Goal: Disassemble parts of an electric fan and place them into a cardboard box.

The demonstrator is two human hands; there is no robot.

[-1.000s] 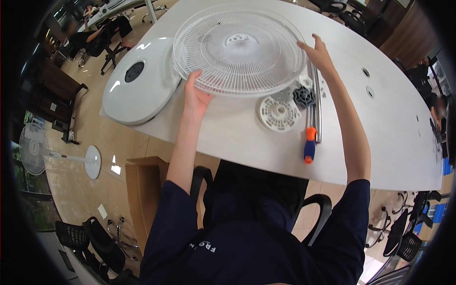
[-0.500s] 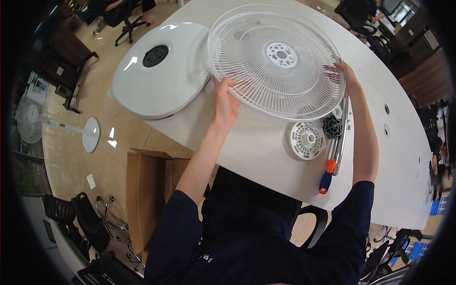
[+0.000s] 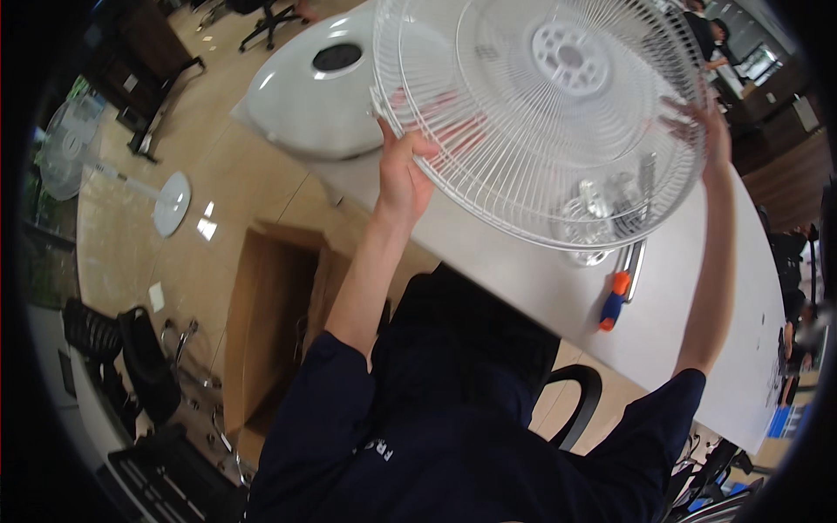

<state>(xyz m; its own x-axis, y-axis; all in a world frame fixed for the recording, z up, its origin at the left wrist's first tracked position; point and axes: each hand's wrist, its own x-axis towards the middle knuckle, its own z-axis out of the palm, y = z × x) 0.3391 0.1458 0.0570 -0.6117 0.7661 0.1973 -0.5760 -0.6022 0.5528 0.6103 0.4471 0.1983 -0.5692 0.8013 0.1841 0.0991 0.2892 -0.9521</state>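
A round white wire fan grille (image 3: 488, 148) is held up over the table, its pale hub ring with holes toward the far side. My left hand (image 3: 405, 170) grips its near left rim, thumb on the outside and fingers behind the wires. At the right rim my right hand (image 3: 717, 144) holds on, its fingers seen blurred through the wires. Below the grille, partly hidden, lie a white vented disc (image 3: 591, 258) and dark small parts. A screwdriver with a blue and orange handle (image 3: 614, 301) rests beside a metal tube (image 3: 638, 261).
A white rounded fan base (image 3: 288, 96) with a dark oval recess stands on the table's left. On the floor are an open cardboard box (image 3: 248, 305) near the table edge and a white standing fan (image 3: 173, 205). Office chairs (image 3: 144, 366) stand at the lower left.
Both hands have lifted the grille off the tabletop and tilted it, moving it to the right. The view has shifted too. My grip on the left rim stays.
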